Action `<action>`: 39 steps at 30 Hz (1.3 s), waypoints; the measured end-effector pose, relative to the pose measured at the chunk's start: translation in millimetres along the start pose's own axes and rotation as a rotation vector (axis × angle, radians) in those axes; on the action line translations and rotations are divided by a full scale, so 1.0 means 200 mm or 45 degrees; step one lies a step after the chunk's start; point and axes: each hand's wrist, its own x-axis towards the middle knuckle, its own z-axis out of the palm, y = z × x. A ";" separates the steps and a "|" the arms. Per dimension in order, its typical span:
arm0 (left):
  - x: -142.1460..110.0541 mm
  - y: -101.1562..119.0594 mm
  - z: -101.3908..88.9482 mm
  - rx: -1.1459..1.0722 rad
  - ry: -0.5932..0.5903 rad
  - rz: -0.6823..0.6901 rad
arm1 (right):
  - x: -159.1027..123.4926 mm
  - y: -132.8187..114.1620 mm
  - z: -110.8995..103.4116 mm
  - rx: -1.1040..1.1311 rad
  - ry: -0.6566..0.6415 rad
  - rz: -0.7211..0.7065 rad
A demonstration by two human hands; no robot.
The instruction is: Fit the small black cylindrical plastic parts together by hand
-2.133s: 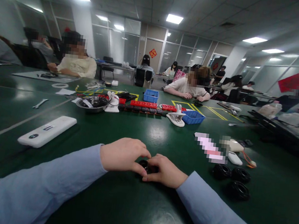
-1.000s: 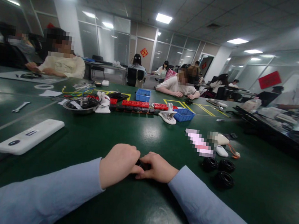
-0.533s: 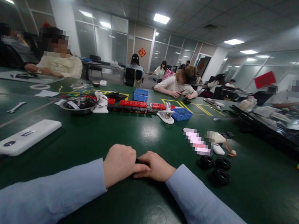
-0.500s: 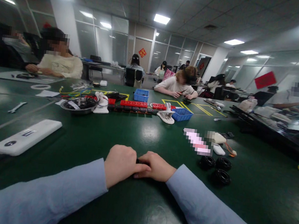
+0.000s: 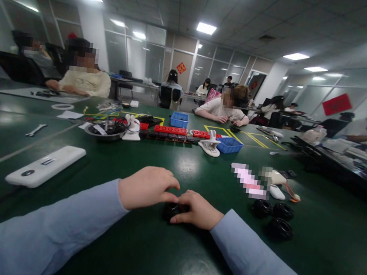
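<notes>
On the green table in front of me stands a small black tyre (image 5: 170, 211), partly covered by my fingers. My right hand (image 5: 199, 209) grips it from the right, thumb on the near side and fingers over the far side. Above its left edge hovers my left hand (image 5: 148, 188), the thumb and curled fingers apart with a gap between them. The left thumb tip is close to the tyre and the right fingertips; whether it touches cannot be made out. Three similar black tyres (image 5: 279, 229) sit together to the right.
A white oblong device (image 5: 46, 166) and a wrench (image 5: 36, 130) lie at left. Farther back are a metal bowl (image 5: 105, 136) of parts, a red strip (image 5: 170, 130), a white clamp (image 5: 210, 144) and blue bins (image 5: 229, 145). A phone (image 5: 248, 181), blurred out, lies right. Other people sit around.
My left hand has lifted and opened away from the tyre, which now shows between my hands. My right hand stays around it. The whole view has shifted slightly.
</notes>
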 end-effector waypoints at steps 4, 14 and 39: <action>0.00 -0.01 -0.01 -0.126 -0.118 0.187 | 0.00 0.01 0.00 0.005 0.002 -0.058; 0.02 -0.04 0.02 -0.159 -0.194 0.285 | 0.00 0.02 0.01 -0.023 0.002 -0.049; 0.05 -0.04 0.07 -0.092 -0.188 0.230 | -0.01 0.01 0.01 -0.039 0.008 -0.052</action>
